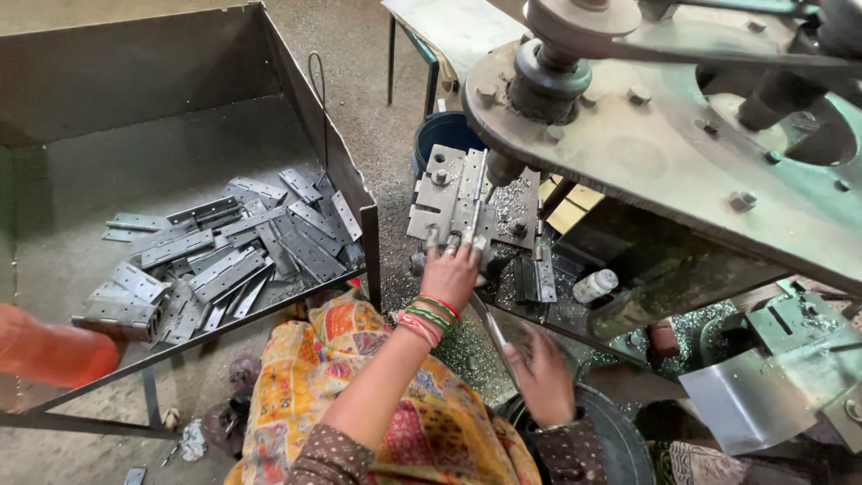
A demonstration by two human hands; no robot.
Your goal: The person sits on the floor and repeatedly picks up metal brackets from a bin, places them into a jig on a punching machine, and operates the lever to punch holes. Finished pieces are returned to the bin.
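A large metal bin [54, 81] at left holds loose grey hinge plates [224, 247], a blue bucket [440, 135] stands at upper centre, and a small white bottle [594, 286] lies right of centre.

hinges [224, 260] in tray [135, 72] left, drill press [646, 135] right

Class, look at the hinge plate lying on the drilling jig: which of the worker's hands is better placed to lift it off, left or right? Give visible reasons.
Probably the left hand: its fingers already rest on the hinge plate on the jig under the drill spindle. The right hand is lower, near the dark round container, apart from the plate.
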